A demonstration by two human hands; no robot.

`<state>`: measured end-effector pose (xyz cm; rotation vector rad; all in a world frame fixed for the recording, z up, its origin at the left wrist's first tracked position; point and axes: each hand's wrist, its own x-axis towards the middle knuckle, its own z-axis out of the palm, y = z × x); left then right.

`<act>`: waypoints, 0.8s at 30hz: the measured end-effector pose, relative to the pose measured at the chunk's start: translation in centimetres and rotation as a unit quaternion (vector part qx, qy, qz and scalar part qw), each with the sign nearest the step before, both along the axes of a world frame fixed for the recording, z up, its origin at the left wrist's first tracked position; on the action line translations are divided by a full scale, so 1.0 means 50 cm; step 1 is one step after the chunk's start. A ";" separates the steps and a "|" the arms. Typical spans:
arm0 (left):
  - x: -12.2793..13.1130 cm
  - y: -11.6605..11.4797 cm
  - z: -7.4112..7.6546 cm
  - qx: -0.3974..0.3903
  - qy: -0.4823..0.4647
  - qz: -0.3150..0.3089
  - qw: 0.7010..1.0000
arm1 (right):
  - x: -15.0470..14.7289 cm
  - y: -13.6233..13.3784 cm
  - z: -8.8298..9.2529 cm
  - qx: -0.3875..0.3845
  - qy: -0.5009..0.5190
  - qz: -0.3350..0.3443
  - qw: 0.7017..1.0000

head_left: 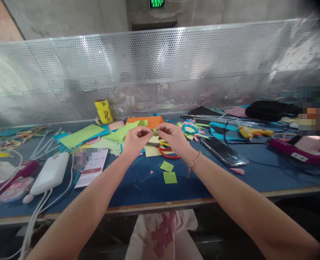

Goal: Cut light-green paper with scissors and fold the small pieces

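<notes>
My left hand (pixel 136 140) and my right hand (pixel 173 137) meet above the blue table (pixel 138 187), fingers pinched together on a small green paper piece (pixel 154 131) between them. Under the hands lie a yellow paper sheet (pixel 150 150) and red-handled scissors (pixel 167 151). Two small green paper squares (pixel 168 172) lie on the table just in front of my right wrist. A paper flower (pixel 190 128) in blue, pink and green sits to the right of my right hand.
Coloured paper sheets (pixel 80 136) spread at left. A phone (pixel 91 167) and white power bank (pixel 50 173) with cables lie left; another phone (pixel 223 150), a yellow glue gun (pixel 250 132) and a pink device (pixel 297 153) lie right. A perforated metal screen (pixel 160 72) backs the table.
</notes>
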<state>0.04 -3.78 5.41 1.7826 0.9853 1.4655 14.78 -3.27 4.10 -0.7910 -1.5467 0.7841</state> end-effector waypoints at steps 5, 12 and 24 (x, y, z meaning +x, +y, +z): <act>-0.001 0.002 0.002 -0.030 -0.027 -0.014 0.999 | 0.000 0.002 -0.003 0.005 0.001 -0.002 1.000; 0.001 0.000 -0.001 0.046 -0.024 -0.056 0.997 | -0.004 -0.003 0.004 -0.009 0.026 -0.005 1.000; -0.001 0.003 -0.010 0.095 -0.024 -0.071 0.993 | -0.003 -0.008 0.015 -0.089 0.132 0.043 0.986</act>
